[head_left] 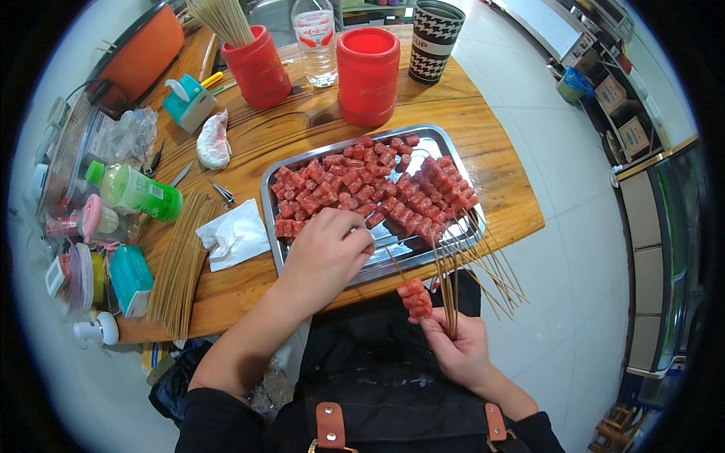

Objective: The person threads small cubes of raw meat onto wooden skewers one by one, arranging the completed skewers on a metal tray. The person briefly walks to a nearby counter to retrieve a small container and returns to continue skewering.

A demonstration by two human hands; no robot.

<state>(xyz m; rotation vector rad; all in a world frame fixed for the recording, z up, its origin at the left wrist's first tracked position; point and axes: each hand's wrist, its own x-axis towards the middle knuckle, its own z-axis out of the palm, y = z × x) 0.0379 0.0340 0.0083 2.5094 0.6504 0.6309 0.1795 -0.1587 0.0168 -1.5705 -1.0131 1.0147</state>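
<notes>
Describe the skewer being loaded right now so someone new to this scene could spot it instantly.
Start at the shallow steel tray of red meat cubes on the wooden table, then drop to its near edge, where the right hand grips a bundle of thin bamboo sticks. The skewer being loaded is the one in that bundle carrying a few red meat cubes near the fingers, while the other sticks in the hand look bare.

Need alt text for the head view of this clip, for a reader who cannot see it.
A person's left hand reaches into a metal tray of red meat cubes on a wooden table, while the right hand holds a bunch of bamboo skewers, one with meat pieces threaded on. Loose skewers, a tissue and red cups surround the tray.
</notes>
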